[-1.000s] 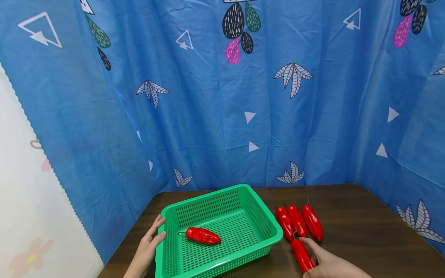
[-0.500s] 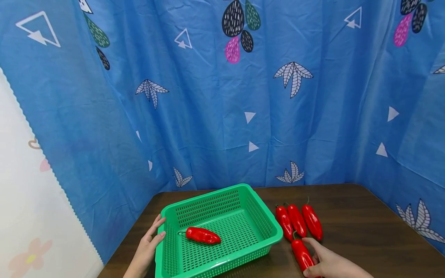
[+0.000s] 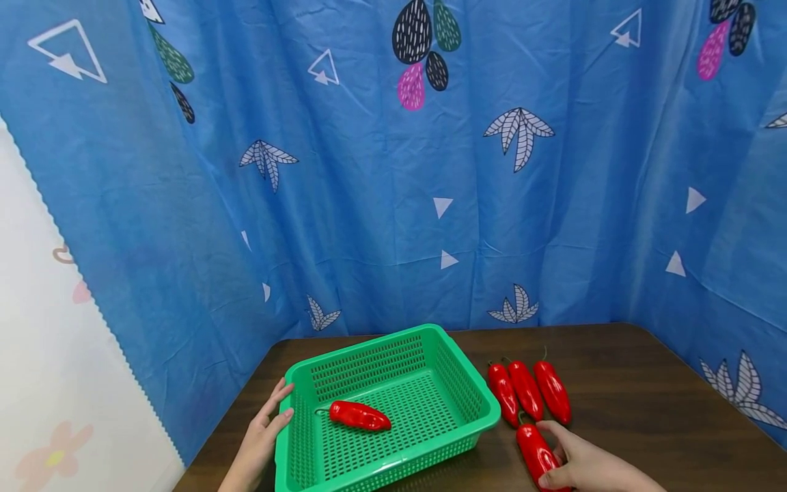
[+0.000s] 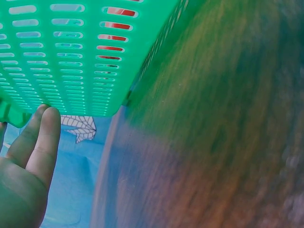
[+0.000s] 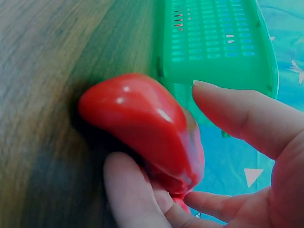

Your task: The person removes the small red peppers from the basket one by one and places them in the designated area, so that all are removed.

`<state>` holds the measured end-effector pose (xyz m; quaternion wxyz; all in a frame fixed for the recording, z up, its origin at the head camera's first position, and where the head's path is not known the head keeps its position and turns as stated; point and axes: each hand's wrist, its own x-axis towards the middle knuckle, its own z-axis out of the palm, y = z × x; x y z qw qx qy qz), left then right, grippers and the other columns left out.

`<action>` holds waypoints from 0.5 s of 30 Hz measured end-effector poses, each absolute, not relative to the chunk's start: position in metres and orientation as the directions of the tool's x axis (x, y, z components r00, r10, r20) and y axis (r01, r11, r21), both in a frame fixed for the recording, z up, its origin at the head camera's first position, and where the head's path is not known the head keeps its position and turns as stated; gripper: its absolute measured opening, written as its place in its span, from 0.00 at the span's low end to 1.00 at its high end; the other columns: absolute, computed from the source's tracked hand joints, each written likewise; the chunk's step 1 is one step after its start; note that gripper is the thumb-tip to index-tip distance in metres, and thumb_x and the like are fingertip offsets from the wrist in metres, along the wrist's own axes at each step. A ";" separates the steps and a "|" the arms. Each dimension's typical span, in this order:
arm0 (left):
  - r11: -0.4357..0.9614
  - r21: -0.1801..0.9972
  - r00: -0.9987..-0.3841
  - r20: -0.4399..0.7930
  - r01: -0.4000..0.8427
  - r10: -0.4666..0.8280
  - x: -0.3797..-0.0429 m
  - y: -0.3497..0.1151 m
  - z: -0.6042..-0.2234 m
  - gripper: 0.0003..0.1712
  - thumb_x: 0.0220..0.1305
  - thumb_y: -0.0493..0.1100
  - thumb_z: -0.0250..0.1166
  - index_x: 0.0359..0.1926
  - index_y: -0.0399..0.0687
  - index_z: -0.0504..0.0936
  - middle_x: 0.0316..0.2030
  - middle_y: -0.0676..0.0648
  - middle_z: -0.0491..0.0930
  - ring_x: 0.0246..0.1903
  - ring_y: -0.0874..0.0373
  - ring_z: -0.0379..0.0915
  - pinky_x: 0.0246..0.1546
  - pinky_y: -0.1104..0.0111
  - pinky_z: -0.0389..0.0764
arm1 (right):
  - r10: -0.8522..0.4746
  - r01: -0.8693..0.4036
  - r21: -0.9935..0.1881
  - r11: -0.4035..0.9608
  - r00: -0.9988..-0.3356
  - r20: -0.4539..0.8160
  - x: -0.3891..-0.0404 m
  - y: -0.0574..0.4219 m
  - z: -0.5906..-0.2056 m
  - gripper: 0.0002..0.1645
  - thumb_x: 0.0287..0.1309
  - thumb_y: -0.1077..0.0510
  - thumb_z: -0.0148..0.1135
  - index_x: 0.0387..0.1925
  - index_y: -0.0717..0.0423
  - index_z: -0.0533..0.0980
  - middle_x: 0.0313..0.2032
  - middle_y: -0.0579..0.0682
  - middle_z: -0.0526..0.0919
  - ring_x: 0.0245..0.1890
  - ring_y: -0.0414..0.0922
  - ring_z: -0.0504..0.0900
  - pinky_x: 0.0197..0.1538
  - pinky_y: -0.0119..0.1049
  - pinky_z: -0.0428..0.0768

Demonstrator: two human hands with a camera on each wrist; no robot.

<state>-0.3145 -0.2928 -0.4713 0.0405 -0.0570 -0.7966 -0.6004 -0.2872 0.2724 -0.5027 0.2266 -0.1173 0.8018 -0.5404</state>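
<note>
A green plastic basket (image 3: 424, 451) sits on the table with one red pepper (image 3: 359, 415) inside. My left hand (image 3: 258, 434) touches its left rim, fingers fairly straight; the left wrist view shows two extended fingers against the basket wall (image 4: 71, 52). To the basket's right, my right hand (image 3: 581, 461) curls its fingers around the near red pepper (image 3: 536, 454), thumb over its front end. In the right wrist view, fingers lie along one side of that pepper (image 5: 142, 109), and the thumb is on the other; whether the thumb touches cannot be told.
Three more red peppers (image 3: 525, 389) lie just beyond my right hand, close to the basket's right side. The dark wooden table (image 3: 639, 396) reaches back to a blue patterned curtain (image 3: 369, 205). A pale cloth (image 3: 61, 342) hangs at the left.
My right thumb has come over the near pepper's front end, and that pepper has shifted slightly to the right. My left hand and the basket stay put.
</note>
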 end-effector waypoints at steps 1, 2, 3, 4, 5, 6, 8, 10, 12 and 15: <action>0.276 0.951 -0.990 0.132 0.138 0.040 -0.314 -0.293 -0.471 0.34 0.76 0.50 0.55 0.77 0.49 0.57 0.81 0.43 0.36 0.78 0.33 0.23 0.68 0.29 0.47 | -0.435 0.039 -0.913 0.407 -0.870 -0.231 -0.289 0.274 -0.506 0.50 0.55 0.58 0.72 0.69 0.71 0.52 0.42 0.55 0.76 0.41 0.48 0.76 0.40 0.41 0.85; 0.280 0.950 -0.991 0.130 0.135 0.038 -0.314 -0.294 -0.471 0.34 0.76 0.50 0.55 0.77 0.49 0.57 0.81 0.43 0.36 0.78 0.33 0.24 0.69 0.29 0.47 | -0.430 0.035 -0.911 0.411 -0.874 -0.227 -0.289 0.274 -0.505 0.51 0.55 0.58 0.72 0.69 0.71 0.52 0.40 0.55 0.76 0.39 0.48 0.77 0.39 0.40 0.85; 0.283 0.950 -0.991 0.131 0.136 0.037 -0.314 -0.295 -0.472 0.34 0.76 0.50 0.55 0.77 0.49 0.58 0.81 0.43 0.36 0.78 0.33 0.24 0.69 0.30 0.48 | -0.426 0.030 -0.908 0.417 -0.876 -0.225 -0.289 0.274 -0.505 0.52 0.55 0.57 0.73 0.69 0.72 0.51 0.39 0.55 0.76 0.38 0.48 0.76 0.37 0.39 0.84; 0.284 0.949 -0.991 0.132 0.136 0.035 -0.313 -0.295 -0.472 0.33 0.76 0.50 0.55 0.77 0.48 0.58 0.81 0.43 0.37 0.78 0.33 0.24 0.69 0.30 0.48 | -0.417 0.033 -0.909 0.416 -0.881 -0.222 -0.287 0.272 -0.502 0.52 0.55 0.58 0.73 0.69 0.72 0.51 0.38 0.55 0.75 0.36 0.48 0.76 0.36 0.39 0.83; 0.284 0.949 -0.991 0.133 0.137 0.033 -0.313 -0.296 -0.473 0.34 0.76 0.49 0.55 0.77 0.48 0.58 0.81 0.43 0.37 0.78 0.33 0.24 0.69 0.30 0.48 | -0.408 0.037 -0.910 0.413 -0.885 -0.222 -0.284 0.270 -0.496 0.52 0.56 0.59 0.72 0.70 0.73 0.50 0.37 0.55 0.74 0.36 0.49 0.76 0.35 0.40 0.82; 0.281 0.950 -0.991 0.132 0.136 0.031 -0.313 -0.296 -0.473 0.34 0.76 0.49 0.55 0.77 0.48 0.58 0.81 0.43 0.37 0.78 0.33 0.24 0.69 0.30 0.47 | -0.403 0.041 -0.910 0.412 -0.888 -0.223 -0.281 0.268 -0.491 0.52 0.57 0.59 0.71 0.69 0.74 0.49 0.37 0.55 0.74 0.35 0.49 0.76 0.35 0.40 0.82; 0.277 0.951 -0.991 0.133 0.136 0.028 -0.313 -0.295 -0.473 0.34 0.76 0.49 0.55 0.77 0.48 0.58 0.81 0.43 0.38 0.78 0.33 0.24 0.69 0.30 0.45 | -0.384 0.064 -0.913 0.402 -0.894 -0.232 -0.276 0.266 -0.478 0.50 0.58 0.61 0.69 0.70 0.75 0.48 0.38 0.56 0.73 0.36 0.49 0.75 0.35 0.43 0.83; 0.275 0.953 -0.992 0.128 0.128 0.020 -0.313 -0.294 -0.473 0.34 0.75 0.50 0.56 0.77 0.49 0.59 0.81 0.44 0.38 0.78 0.34 0.25 0.69 0.30 0.45 | -0.367 0.070 -0.912 0.403 -0.901 -0.232 -0.273 0.266 -0.466 0.49 0.60 0.61 0.68 0.70 0.76 0.48 0.39 0.57 0.71 0.37 0.49 0.75 0.36 0.45 0.83; 0.271 0.954 -0.992 0.126 0.126 0.017 -0.313 -0.292 -0.472 0.34 0.75 0.51 0.57 0.77 0.50 0.59 0.81 0.45 0.39 0.78 0.35 0.25 0.69 0.31 0.45 | -0.342 0.079 -0.903 0.423 -0.909 -0.239 -0.273 0.268 -0.457 0.48 0.62 0.60 0.66 0.70 0.76 0.48 0.40 0.57 0.71 0.39 0.49 0.76 0.37 0.47 0.83; 0.279 0.952 -0.992 0.127 0.126 0.015 -0.314 -0.292 -0.470 0.34 0.75 0.51 0.57 0.76 0.50 0.60 0.81 0.45 0.40 0.78 0.35 0.26 0.70 0.31 0.45 | -0.332 0.074 -0.901 0.427 -0.914 -0.233 -0.277 0.274 -0.445 0.48 0.64 0.58 0.65 0.71 0.76 0.47 0.43 0.58 0.71 0.40 0.49 0.77 0.39 0.50 0.84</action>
